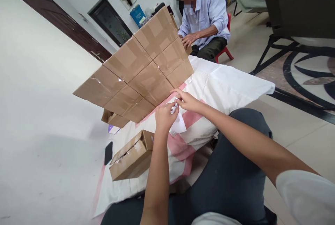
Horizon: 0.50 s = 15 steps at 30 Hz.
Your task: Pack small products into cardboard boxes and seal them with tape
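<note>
My left hand (164,116) and my right hand (186,100) meet over a white and pink cloth (222,85), both pinched on a small white piece of paper (178,123) that hangs down between them. Its top is crumpled at my fingertips. Just beyond my hands stands a stack of taped cardboard boxes (141,67). A smaller cardboard box (132,158), partly open, lies on the cloth left of my left forearm.
Another person in a light blue shirt (206,8) sits behind the box stack, one hand (188,40) on the boxes. A black phone (108,153) lies by the small box. A dark chair (295,12) stands at the right on the tiled floor.
</note>
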Motion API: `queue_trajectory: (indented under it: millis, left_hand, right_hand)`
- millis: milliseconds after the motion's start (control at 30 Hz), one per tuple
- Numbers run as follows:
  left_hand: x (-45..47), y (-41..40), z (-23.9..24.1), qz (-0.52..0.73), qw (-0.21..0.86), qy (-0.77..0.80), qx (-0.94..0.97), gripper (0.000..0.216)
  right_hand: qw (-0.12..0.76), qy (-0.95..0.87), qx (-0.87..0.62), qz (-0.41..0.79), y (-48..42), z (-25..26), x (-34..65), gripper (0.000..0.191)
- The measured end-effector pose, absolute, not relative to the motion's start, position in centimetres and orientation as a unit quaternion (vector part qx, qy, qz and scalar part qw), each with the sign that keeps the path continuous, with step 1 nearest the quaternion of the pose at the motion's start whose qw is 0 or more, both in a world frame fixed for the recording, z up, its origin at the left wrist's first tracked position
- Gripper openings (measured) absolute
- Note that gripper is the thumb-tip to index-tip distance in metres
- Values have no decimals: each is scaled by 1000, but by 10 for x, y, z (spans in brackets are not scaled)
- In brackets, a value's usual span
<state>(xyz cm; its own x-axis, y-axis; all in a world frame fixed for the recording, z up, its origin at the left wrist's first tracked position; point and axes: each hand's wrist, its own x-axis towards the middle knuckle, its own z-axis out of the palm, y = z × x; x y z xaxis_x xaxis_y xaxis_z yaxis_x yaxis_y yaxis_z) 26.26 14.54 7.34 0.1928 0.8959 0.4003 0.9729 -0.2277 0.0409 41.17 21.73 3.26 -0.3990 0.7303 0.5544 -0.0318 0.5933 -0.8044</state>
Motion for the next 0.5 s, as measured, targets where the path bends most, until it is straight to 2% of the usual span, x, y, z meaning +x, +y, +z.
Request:
queue_trajectory:
  millis: [167,500]
  left_hand:
    - [282,146,69,-111,170,-648,-734,20]
    - [278,146,68,-81,162,-627,-758,28]
  right_hand:
    - [510,-734,-243,377,219,31,412,44]
    - [504,-756,-243,338,221,30,415,46]
